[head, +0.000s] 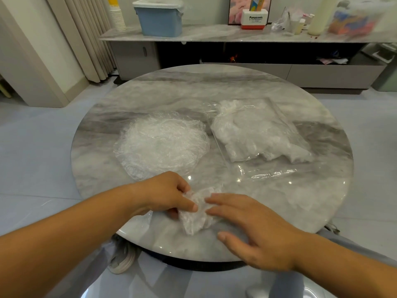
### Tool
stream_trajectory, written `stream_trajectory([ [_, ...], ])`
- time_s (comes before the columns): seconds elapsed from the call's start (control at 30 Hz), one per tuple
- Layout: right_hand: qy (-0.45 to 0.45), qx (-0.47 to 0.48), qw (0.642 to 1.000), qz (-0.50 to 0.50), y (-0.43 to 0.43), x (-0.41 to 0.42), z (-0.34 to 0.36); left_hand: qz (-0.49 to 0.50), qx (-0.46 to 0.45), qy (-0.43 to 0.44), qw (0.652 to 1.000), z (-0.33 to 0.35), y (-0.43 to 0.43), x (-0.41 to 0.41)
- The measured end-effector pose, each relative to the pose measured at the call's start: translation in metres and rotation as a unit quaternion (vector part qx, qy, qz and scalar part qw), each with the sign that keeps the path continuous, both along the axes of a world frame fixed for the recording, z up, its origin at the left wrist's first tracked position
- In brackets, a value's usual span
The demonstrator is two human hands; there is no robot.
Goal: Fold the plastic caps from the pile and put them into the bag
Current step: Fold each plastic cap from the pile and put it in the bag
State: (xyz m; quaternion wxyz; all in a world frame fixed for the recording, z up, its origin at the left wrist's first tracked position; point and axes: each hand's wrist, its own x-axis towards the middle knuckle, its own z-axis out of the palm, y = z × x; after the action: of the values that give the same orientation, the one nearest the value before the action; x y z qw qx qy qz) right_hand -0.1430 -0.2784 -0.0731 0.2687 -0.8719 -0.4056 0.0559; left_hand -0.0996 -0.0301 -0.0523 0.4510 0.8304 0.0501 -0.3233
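Note:
A crumpled clear plastic cap (194, 220) lies near the front edge of the round marble table (214, 87). My left hand (169, 194) pinches its left side with curled fingers and thumb. My right hand (247, 224) lies flat, its straight fingers pressing the cap's right side. Behind my left hand sits the pile of clear plastic caps (161, 145). To the right of the pile lies the clear plastic bag (260, 132), holding several folded caps, with its open end spread towards me.
Beyond the table stands a long low cabinet (214, 35) with a blue lidded box (160, 18), a white Panasonic box (254, 19), bottles and packets on top. Curtains (86, 39) hang at the left. My lap in grey cloth is below the table edge.

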Motion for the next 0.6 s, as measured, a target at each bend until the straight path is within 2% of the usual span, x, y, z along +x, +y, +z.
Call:
stream_trajectory([
  [0.1,0.091,0.049,0.99,-0.101,0.007,0.003,0.01,0.065,-0.09,0.001,0.994,0.0,0.006,-0.004],
  [0.17,0.186,0.108,0.962,-0.166,0.014,0.006,0.017,0.095,-0.135,0.002,0.986,0.0,0.01,-0.007],
  [0.27,0.297,0.212,0.906,-0.214,0.02,0.013,0.021,0.111,-0.198,0.013,0.974,0.004,0.012,-0.011],
  [0.47,0.457,0.378,0.78,-0.197,0.031,0.026,0.022,0.099,-0.284,0.048,0.953,0.01,0.009,-0.017],
  [0.53,0.449,0.406,0.772,-0.192,0.032,0.028,0.024,0.102,-0.287,0.064,0.95,0.009,0.007,-0.019],
  [0.6,0.396,0.401,0.804,-0.188,0.033,0.029,0.025,0.112,-0.276,0.083,0.951,0.006,0.005,-0.021],
])
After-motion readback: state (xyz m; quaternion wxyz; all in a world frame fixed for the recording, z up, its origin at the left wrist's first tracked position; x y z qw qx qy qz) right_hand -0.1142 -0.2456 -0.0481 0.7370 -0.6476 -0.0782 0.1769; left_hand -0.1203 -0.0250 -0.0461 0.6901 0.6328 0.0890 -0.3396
